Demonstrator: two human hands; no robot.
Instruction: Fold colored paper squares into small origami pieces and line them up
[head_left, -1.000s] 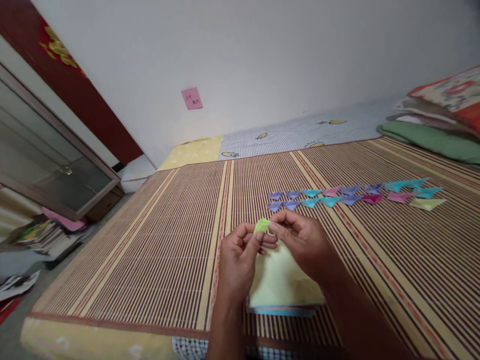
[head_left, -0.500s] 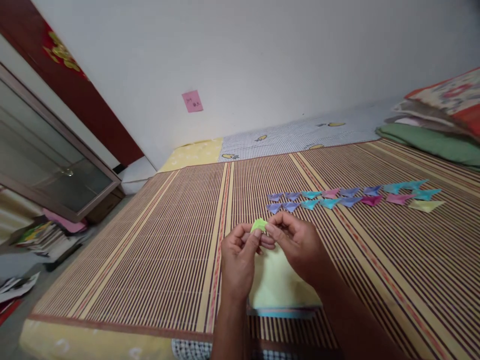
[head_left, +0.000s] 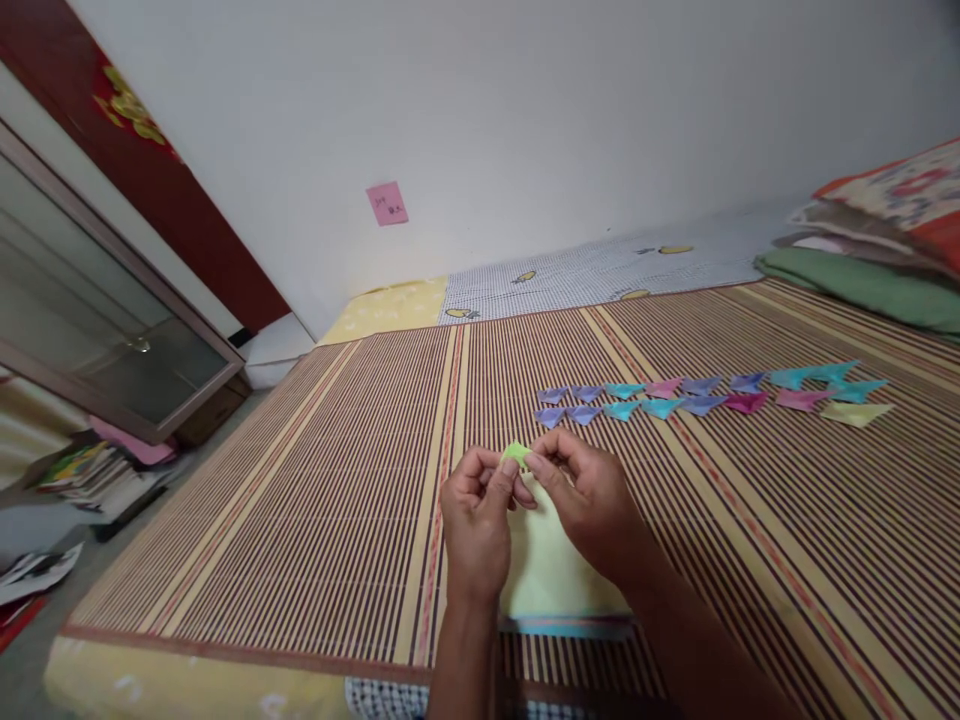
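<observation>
A small piece of bright green folded paper (head_left: 516, 454) is pinched between both hands, just above a stack of paper sheets. My left hand (head_left: 480, 510) grips its left side with thumb and fingers. On its right side, the thumb and forefinger of my right hand (head_left: 589, 490) press together. Most of the folded paper's lower part is hidden by the thumbs. Below the hands lies the stack of paper (head_left: 559, 570), pale yellow on top with blue and pink edges showing. Beyond them, two rows of folded paper pieces (head_left: 660, 407) in several colours lie on the mat.
The striped bamboo mat (head_left: 315, 500) covers the bed. Folded bedding and a pillow (head_left: 862, 275) are piled at the right. A pink note (head_left: 387, 204) sticks to the wall. At the left are a glass-panelled door (head_left: 97, 300) and stacked books (head_left: 97, 478).
My right hand's fingers have shifted slightly left and down, closer to my left hand. Less of the green paper shows between the thumbs. The view has moved very slightly.
</observation>
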